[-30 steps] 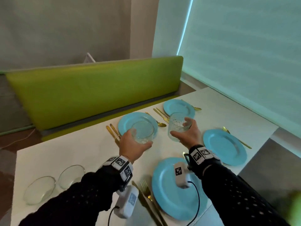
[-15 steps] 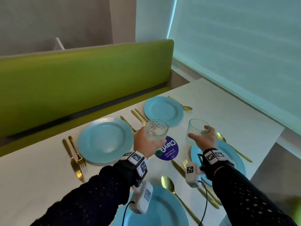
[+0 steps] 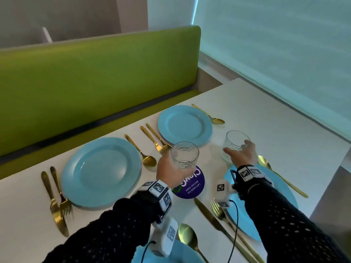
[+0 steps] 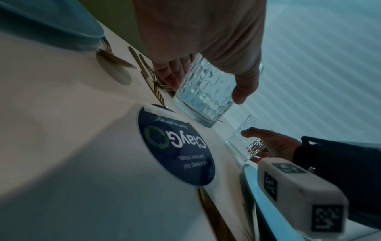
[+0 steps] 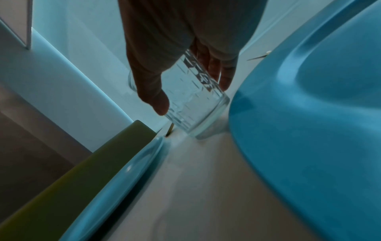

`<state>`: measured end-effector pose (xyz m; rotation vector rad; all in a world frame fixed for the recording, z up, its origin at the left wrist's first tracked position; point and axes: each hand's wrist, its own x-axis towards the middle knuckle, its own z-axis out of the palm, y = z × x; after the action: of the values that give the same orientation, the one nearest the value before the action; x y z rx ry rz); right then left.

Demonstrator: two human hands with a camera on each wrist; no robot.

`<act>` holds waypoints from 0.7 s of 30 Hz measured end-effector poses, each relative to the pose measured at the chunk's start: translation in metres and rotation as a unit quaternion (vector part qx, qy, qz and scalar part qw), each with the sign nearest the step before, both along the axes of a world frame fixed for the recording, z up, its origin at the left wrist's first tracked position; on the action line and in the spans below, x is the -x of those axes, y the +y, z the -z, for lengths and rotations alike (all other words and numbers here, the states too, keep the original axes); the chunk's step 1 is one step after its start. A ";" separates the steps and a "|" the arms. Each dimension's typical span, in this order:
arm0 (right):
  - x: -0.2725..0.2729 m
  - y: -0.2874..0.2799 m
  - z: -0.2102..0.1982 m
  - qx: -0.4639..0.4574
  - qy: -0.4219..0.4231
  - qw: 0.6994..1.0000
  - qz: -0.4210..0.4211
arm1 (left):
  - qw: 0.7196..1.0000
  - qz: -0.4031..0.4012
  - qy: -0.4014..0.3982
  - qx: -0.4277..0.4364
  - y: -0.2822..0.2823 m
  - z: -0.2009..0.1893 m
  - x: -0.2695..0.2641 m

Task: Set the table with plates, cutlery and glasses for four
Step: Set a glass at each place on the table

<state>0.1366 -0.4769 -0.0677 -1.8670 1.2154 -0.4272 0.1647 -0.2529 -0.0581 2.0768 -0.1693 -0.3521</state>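
Observation:
My left hand [image 3: 171, 172] grips a clear patterned glass [image 3: 184, 155] [image 4: 203, 94] just above the table, beside a round purple sticker [image 3: 191, 184]. My right hand [image 3: 242, 155] holds a second glass [image 3: 234, 144] [image 5: 193, 99], tilted, its base close to the table beside the right blue plate [image 3: 281, 188]. Two more blue plates lie at the far side, one left [image 3: 101, 171] and one right [image 3: 185, 125]. A fourth plate [image 3: 187, 255] shows at the near edge. Gold cutlery flanks each plate.
A green bench back [image 3: 95, 73] runs along the table's far side. A pale blind [image 3: 275, 44] covers the window on the right. The white table [image 3: 284, 133] ends in an edge at the right.
Both hands have carried their glasses rightward over the table. The right glass has dropped lower beside the right plate. The view has shifted right.

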 end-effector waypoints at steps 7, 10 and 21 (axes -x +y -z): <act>-0.006 -0.010 0.008 0.012 -0.015 1.000 0.017 | 1.000 0.018 -0.005 0.006 -0.013 0.002 -0.004; -0.007 -0.015 0.008 0.009 -0.015 1.000 0.017 | 1.000 0.021 -0.001 0.008 -0.018 0.005 -0.004; -0.001 -0.025 -0.001 -0.012 0.013 1.000 -0.019 | 0.999 0.052 0.001 -0.008 -0.040 0.019 0.003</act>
<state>0.1379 -0.5016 -0.0663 -1.8766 1.1952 -0.3665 0.1612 -0.2930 -0.0769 2.0878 -0.2757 -0.4194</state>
